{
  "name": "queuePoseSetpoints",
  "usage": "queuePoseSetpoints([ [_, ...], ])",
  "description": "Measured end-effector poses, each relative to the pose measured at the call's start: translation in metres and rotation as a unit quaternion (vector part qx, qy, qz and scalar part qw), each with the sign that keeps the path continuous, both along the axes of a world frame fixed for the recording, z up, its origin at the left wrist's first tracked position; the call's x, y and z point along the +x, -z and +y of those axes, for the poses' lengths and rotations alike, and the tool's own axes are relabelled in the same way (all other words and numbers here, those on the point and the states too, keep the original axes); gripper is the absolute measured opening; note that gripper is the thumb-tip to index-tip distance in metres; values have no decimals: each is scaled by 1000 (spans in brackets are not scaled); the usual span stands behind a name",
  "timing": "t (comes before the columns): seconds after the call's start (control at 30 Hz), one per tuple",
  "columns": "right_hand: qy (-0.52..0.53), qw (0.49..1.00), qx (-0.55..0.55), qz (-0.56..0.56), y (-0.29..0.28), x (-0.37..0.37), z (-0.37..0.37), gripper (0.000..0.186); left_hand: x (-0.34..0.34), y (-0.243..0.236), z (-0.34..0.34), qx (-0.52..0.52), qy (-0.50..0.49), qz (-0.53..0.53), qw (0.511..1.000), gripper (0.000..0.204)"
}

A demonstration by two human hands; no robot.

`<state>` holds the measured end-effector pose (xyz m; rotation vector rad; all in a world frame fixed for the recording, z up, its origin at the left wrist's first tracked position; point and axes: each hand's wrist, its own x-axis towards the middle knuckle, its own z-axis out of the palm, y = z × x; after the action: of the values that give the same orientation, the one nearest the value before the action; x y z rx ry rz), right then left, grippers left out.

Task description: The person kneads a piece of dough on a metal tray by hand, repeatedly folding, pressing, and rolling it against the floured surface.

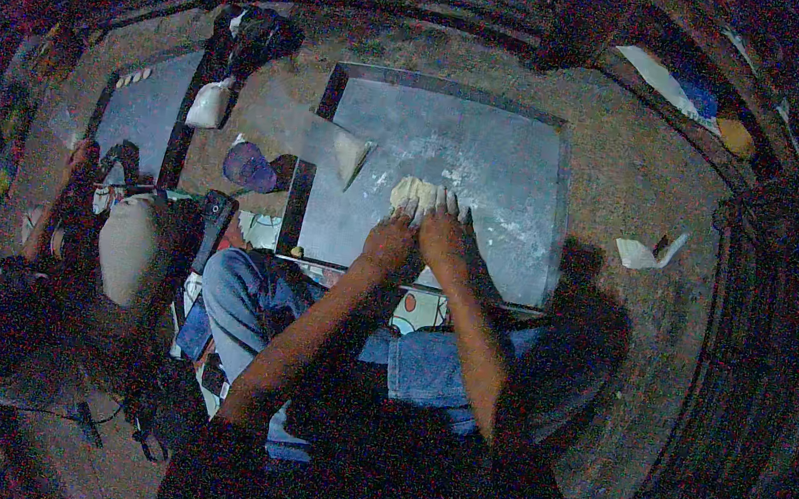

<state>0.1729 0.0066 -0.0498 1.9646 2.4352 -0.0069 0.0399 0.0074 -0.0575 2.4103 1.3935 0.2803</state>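
A lump of pale dough (411, 193) lies near the middle of a grey metal tray (341, 232), which has raised sides. My left hand (391, 238) presses on the near side of the dough, its fingers bent over it. Close beside it, my right hand (444, 235) has its floury fingers stretched forward along the dough's right side. White flour is smeared on the tray beyond and to the right of my hands. A pale, folded sheet or bag (349, 156) stands at the tray's left part. Both palms' undersides are hidden.
Left of the tray are a purple cup (251, 166) and a bag of white powder (208, 105). Another person's hand (81, 157) is beside a second tray (147, 115) holding several small pale pieces. A folded white paper (650, 251) lies on the floor at right.
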Motion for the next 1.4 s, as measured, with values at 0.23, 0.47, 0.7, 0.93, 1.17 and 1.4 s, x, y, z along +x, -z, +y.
queuePoseSetpoints([
  [0.23, -30, 994, -104, 19, -8, 20, 32, 37, 1, -1, -9, -84, -12, 44, 995, 30],
  [0.47, -2, 973, -200, 112, 17, 43, 52, 52, -11, 49, -28, -53, 41, 29, 997, 27],
  [0.7, 40, 953, -164, 250, -10, 47, 32, 28, -29, 83, -19, -85, 16, 14, 996, 23],
  [0.93, -1, 957, -184, 226, 7, 61, 0, 19, -18, 17, -3, -195, 137, -15, 971, 27],
  [1.17, -39, 994, -99, 30, 64, 49, -30, 19, 10, -26, -12, -97, 85, 96, 987, 26],
  [1.4, -74, 993, -87, 19, 89, 44, -38, 15, 28, 7, -27, -54, 59, 102, 992, 45],
])
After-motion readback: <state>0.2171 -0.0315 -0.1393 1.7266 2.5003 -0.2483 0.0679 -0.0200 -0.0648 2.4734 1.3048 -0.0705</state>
